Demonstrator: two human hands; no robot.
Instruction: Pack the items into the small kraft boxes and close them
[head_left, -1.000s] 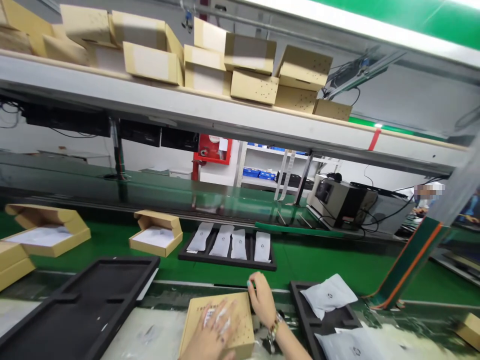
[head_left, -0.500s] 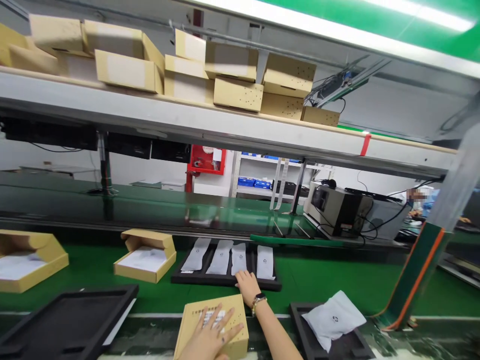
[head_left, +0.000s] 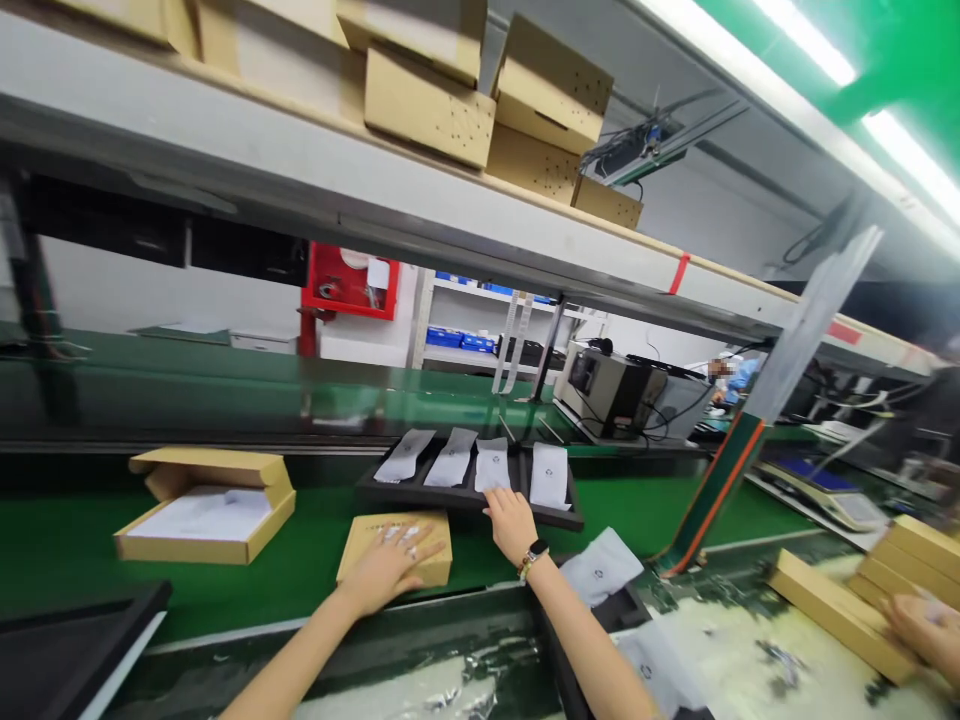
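My left hand (head_left: 390, 570) lies spread over the top of a closed cardboard box (head_left: 431, 545), fingers apart. My right hand (head_left: 511, 525) is closed at the front rim of a black foam tray (head_left: 442, 496), its fingertips by the lower end of a white packet (head_left: 492, 465). Several such white packets lie side by side in the tray's compartments. Below my right forearm, partly hidden by it, another black tray (head_left: 628, 605) carries a white packet (head_left: 602, 568) and a further blurred one (head_left: 660, 665).
An open cardboard box (head_left: 187, 550) with white paper inside stands left. A black tray (head_left: 67, 650) lies at lower left. Another person's hand (head_left: 926, 625) is beside cardboard boxes (head_left: 840, 610) at right. A post (head_left: 720, 490) rises there; a loaded shelf (head_left: 300, 150) hangs overhead.
The view has swung right. My left hand and the closed box have moved away from me, nearer the tray. The tray has shifted right with my right hand. The other person's hand has come into view.
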